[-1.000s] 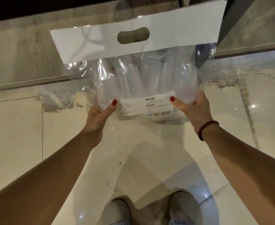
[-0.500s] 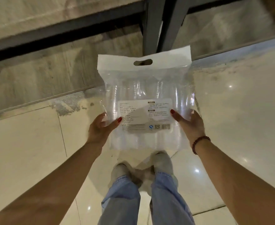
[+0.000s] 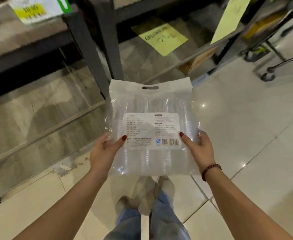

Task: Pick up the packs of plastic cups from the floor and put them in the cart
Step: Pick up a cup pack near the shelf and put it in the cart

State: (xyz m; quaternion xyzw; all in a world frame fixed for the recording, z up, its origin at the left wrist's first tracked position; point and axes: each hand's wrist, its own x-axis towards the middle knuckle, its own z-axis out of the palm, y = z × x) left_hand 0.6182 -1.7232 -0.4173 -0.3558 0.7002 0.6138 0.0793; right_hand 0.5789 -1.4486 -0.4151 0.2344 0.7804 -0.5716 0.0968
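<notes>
A clear pack of plastic cups (image 3: 151, 108) with a white handle strip and a printed label hangs in front of me, above the floor. My left hand (image 3: 104, 150) grips its lower left edge, thumb on the label. My right hand (image 3: 198, 148), a bead bracelet on its wrist, grips the lower right edge. The cart (image 3: 270, 66) shows only as a wheel and metal bars at the upper right.
A dark metal shelf post (image 3: 97, 49) stands right behind the pack, with low shelves (image 3: 29, 49) to both sides carrying yellow labels. Pale floor tiles (image 3: 254, 135) spread to the right. My own legs and shoes (image 3: 147, 193) are below the pack.
I have risen and the pack has come up off the floor and closer to me. The view has lifted, so shelves and the cart's wheel now show. Both hands keep their hold.
</notes>
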